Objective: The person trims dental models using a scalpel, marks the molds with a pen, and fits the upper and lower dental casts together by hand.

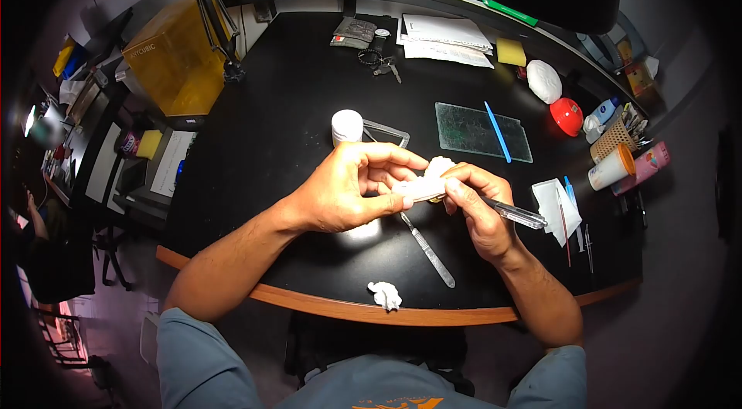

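Observation:
My left hand (332, 189) grips a small white plaster-like piece (433, 177) between thumb and fingers, above the desk. My right hand (487, 219) is closed around a pen with a clear barrel (518, 213), its fingers also touching the right side of the white piece. The pen's writing end is hidden behind those fingers. Just beyond my left hand stands a white bottle (347, 125), with a grey metal frame (394, 133) next to it. Below the hands, a metal-handled knife (430, 253) lies on the black desk (301, 270), its tip partly covered.
A crumpled white tissue (384, 295) lies near the wooden front edge. To the right are a glass slab (464, 132) with a blue stick (498, 132), and white paper (548, 204) with thin tools. Papers (444, 38) and keys (390, 69) lie farther back; a lamp arm (212, 15) rises left.

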The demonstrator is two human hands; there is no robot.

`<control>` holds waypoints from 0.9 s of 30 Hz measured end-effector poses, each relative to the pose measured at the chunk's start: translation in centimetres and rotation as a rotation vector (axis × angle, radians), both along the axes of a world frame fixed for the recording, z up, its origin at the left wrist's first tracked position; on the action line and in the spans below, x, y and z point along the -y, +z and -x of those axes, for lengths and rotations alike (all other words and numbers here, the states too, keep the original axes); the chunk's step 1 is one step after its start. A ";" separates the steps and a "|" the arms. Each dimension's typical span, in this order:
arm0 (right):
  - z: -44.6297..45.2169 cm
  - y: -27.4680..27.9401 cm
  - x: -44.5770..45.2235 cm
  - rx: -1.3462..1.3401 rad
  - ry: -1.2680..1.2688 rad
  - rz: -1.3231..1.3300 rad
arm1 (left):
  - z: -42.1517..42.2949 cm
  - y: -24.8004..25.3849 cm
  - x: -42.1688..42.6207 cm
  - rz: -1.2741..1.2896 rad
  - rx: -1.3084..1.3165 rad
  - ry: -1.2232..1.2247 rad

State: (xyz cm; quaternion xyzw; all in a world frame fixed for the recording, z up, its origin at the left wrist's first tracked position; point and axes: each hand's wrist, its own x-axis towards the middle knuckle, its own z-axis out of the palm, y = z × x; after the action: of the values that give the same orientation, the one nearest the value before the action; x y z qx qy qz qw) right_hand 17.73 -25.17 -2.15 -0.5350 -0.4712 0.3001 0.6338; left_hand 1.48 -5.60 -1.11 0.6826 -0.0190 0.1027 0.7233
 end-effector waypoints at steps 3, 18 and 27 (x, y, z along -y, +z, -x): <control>0.0 -0.3 0.1 -0.018 -0.038 0.050 | 0.0 0.1 0.0 0.052 -0.075 -0.013; 2.5 0.1 0.9 0.351 -0.309 -0.342 | -0.1 -0.6 1.5 -0.342 0.135 0.215; 2.4 1.0 0.6 0.785 -0.301 -0.425 | 0.1 -0.5 2.0 -0.597 0.326 0.310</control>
State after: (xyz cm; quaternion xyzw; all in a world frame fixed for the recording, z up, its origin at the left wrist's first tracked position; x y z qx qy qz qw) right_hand 15.34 -25.74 -1.17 -0.5289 -0.6434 -0.1231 0.5396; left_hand 1.35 -7.63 -1.60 0.8330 -0.0593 0.3083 0.4556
